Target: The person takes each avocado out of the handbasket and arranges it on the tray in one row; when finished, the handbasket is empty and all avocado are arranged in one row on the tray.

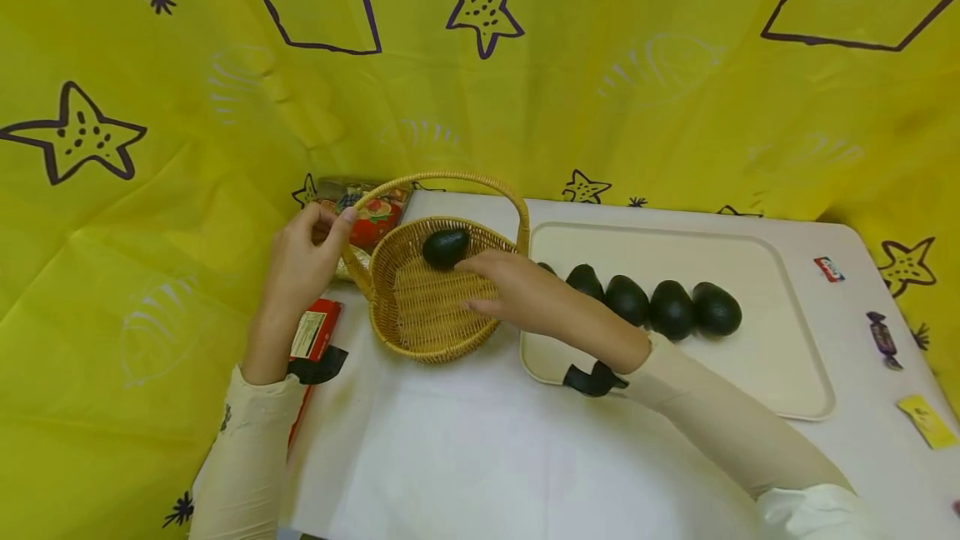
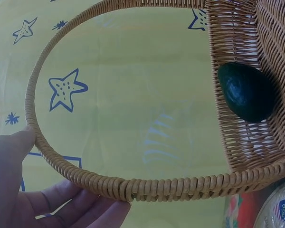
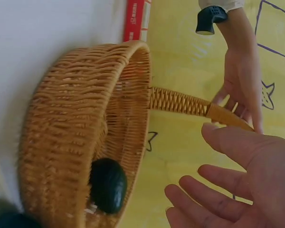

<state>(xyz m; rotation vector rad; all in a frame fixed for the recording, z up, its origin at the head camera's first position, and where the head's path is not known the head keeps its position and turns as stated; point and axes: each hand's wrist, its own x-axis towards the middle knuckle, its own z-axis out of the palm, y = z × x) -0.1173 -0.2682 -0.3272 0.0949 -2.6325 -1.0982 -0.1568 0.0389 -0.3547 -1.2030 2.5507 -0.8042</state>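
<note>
A round wicker basket with a tall arched handle stands on the white table. One dark green avocado lies inside it, against the far wall. My left hand holds the left side of the handle, thumb on one side and fingers on the other. Over the basket's right rim reaches my right hand, its fingers extended and apart, holding nothing. In the right wrist view the avocado in the basket sits apart from those fingers. Several more avocados lie in a row on a cream tray, partly behind my right forearm.
Behind the basket's left side are colourful packages. A red box lies beside my left forearm. Small wrapped sweets and a yellow packet lie right of the tray. Yellow patterned cloth hangs behind the table.
</note>
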